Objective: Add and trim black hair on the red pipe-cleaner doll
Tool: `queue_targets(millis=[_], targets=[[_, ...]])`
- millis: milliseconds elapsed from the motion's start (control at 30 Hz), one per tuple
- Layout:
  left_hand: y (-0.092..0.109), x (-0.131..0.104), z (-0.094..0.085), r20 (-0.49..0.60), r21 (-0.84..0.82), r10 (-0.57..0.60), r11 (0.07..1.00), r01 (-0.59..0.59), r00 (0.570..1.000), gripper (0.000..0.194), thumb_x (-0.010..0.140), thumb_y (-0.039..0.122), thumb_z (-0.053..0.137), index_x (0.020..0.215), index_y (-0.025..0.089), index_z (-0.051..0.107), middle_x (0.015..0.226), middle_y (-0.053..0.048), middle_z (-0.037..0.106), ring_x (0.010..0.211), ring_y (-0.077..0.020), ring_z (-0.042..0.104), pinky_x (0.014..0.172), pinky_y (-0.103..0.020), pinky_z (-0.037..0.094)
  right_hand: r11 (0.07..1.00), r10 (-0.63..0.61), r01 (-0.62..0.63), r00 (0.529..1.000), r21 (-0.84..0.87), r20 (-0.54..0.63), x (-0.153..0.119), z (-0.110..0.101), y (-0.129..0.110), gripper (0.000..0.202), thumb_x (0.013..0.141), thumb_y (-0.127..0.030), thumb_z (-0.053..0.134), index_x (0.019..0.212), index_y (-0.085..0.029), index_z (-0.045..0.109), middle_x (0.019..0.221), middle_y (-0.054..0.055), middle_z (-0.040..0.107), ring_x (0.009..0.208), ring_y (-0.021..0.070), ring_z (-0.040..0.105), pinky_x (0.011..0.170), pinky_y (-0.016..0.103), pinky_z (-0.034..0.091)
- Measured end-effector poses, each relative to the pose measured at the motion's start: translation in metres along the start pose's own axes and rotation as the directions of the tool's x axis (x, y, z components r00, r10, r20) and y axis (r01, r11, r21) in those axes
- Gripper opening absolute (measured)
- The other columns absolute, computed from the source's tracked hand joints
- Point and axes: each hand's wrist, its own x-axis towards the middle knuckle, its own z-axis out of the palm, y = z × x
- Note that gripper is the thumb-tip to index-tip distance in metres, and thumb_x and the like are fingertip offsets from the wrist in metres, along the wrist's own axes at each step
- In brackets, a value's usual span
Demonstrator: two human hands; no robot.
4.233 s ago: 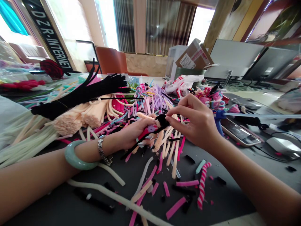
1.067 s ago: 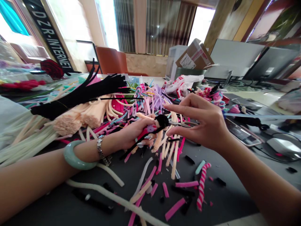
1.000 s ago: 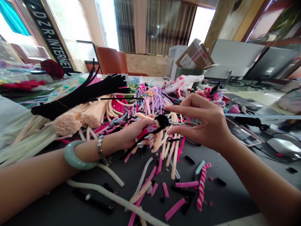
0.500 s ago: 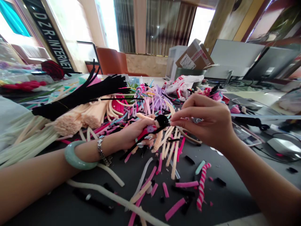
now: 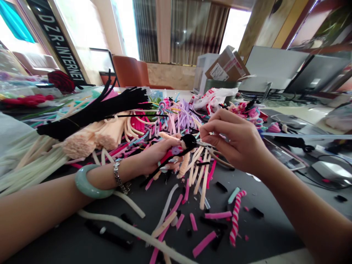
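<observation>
My left hand (image 5: pixel 165 152) is closed around a small doll-like figure of fuzzy pipe cleaners (image 5: pixel 176 151), with a pink body and a round black head (image 5: pixel 189 142). Just right of that head, my right hand (image 5: pixel 229 141) has thumb and forefinger pinched together. Whatever lies between those fingertips is too small to make out. Below the right fingers rests a metal tool with curved brownish handles (image 5: pixel 224 161), partly hidden by the hand. Cut peach pipe cleaners (image 5: pixel 202 179) fan out under the figure.
A black pipe cleaner bundle (image 5: pixel 93 110) lies over peach bundles (image 5: pixel 82 141) at left. Pink offcuts (image 5: pixel 205 244) and a pink-and-white twisted piece (image 5: pixel 237 220) lie in front. A phone (image 5: pixel 286 157) and white mouse (image 5: pixel 331 170) are at right; a cardboard box (image 5: pixel 227 66) stands behind.
My right hand has shifted slightly left, and its fingertips have lifted a little from beside the black head. More of the metal tool shows beneath them. My left hand stays nearly still.
</observation>
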Motion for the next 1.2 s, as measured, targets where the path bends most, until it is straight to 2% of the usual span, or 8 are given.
queue_targets(millis=[200,567,767,900,1033,1200], targets=[[-0.0003,0.0009,0.0005,0.008,0.006,0.002,1.0,-0.002,1.0,0.013,0.088,0.032,0.041,0.085,0.02,0.041,0.046,0.005,0.048,0.029,-0.0062,0.034,0.03,-0.014,0.027,0.997,0.028,-0.026,0.999,0.077,-0.017,-0.0012,0.0021,0.0028,0.007,0.087,-0.016,0.057,0.083,-0.02,0.061,0.08,0.001,0.051,0.072,0.0127,0.05,0.065,0.029,0.044],[-0.0001,0.0005,0.0005,0.003,-0.033,0.01,0.999,-0.01,1.0,0.012,0.085,0.031,0.044,0.086,0.02,0.041,0.047,0.006,0.048,0.029,-0.0063,0.037,0.029,-0.013,0.029,0.993,0.069,-0.068,0.998,0.1,-0.01,-0.0024,0.0023,0.0028,0.004,0.087,-0.019,0.058,0.086,-0.022,0.061,0.081,0.002,0.052,0.075,0.0141,0.051,0.069,0.031,0.045],[0.0007,0.0016,0.0013,0.001,-0.058,0.022,0.998,-0.022,1.0,0.011,0.083,0.029,0.047,0.086,0.019,0.041,0.049,0.007,0.047,0.03,-0.007,0.039,0.027,-0.013,0.029,0.99,0.078,-0.078,0.997,0.119,0.006,-0.0024,0.0029,0.0023,0.007,0.087,-0.016,0.056,0.089,-0.023,0.058,0.085,0.002,0.052,0.077,0.0148,0.051,0.071,0.031,0.044],[0.001,0.0017,0.0021,0.005,-0.071,0.041,0.997,-0.041,0.999,0.012,0.082,0.028,0.048,0.084,0.02,0.04,0.05,0.008,0.047,0.031,-0.0068,0.039,0.027,-0.013,0.029,0.988,0.089,-0.09,0.996,0.123,0.016,-0.002,0.0028,0.002,0.011,0.088,-0.013,0.05,0.083,-0.022,0.053,0.082,0.002,0.05,0.075,0.0146,0.049,0.069,0.031,0.042],[0.0001,0.0019,0.0018,0.009,-0.078,0.046,0.996,-0.045,0.999,0.013,0.081,0.027,0.049,0.083,0.02,0.038,0.051,0.008,0.047,0.032,-0.0068,0.04,0.026,-0.013,0.029,0.995,0.057,-0.058,0.998,0.078,0.015,-0.0012,0.0035,0.0047,0.015,0.092,-0.014,0.043,0.079,-0.02,0.048,0.079,0.002,0.046,0.074,0.0143,0.046,0.068,0.03,0.039],[-0.0009,0.0024,0.0005,0.015,-0.076,0.045,0.996,-0.044,0.999,0.013,0.082,0.028,0.048,0.084,0.02,0.039,0.049,0.008,0.046,0.031,-0.0066,0.039,0.026,-0.013,0.029,1.0,0.01,-0.01,1.0,0.027,0.028,-0.0002,0.0043,0.0063,0.013,0.093,-0.014,0.042,0.082,-0.018,0.048,0.081,0.003,0.045,0.076,0.0138,0.045,0.068,0.029,0.038]])
